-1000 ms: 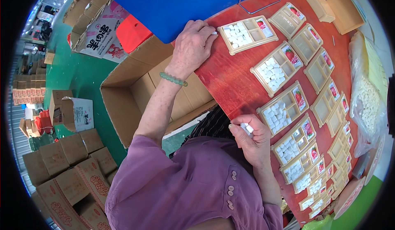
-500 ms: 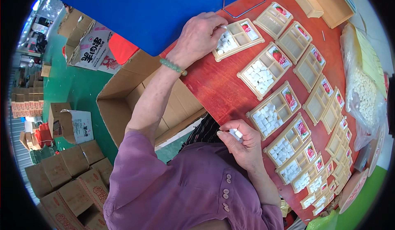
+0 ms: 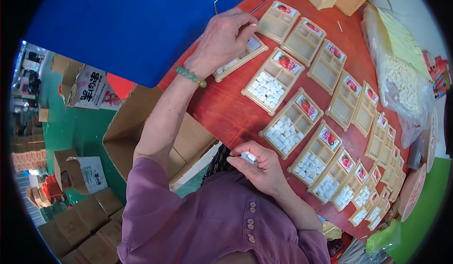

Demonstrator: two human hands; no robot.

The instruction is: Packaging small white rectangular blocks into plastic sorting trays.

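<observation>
My left hand [image 3: 225, 39], with a green bead bracelet on its wrist, is over a beige divided tray [image 3: 243, 62] at the far end of the table. Its fingers are pinched beside an unfilled tray [image 3: 278, 22]. A whitish spot shows at the fingertips, too small to tell whether it is a piece or a nail. The hand covers much of the tray below, where some white pieces show in the large compartment. Nearer my body, my right hand [image 3: 262, 168] is curled around several small white marshmallow-like pieces [image 3: 248, 157]. Next to it stands a tray [image 3: 293, 149] whose large compartment holds such pieces.
Rows of similar trays with strawberry cards cover the red table [image 3: 222, 115]; the inner row holds white pieces. A clear bag of white pieces [image 3: 398, 70] lies at the right. An open cardboard box [image 3: 186, 139] stands left of the table, below a blue panel [image 3: 118, 28].
My left hand has moved from the large compartment toward the tray's card end, fingers still pinched. My right hand keeps its white pieces. The whole view has shifted, putting the trays farther left.
</observation>
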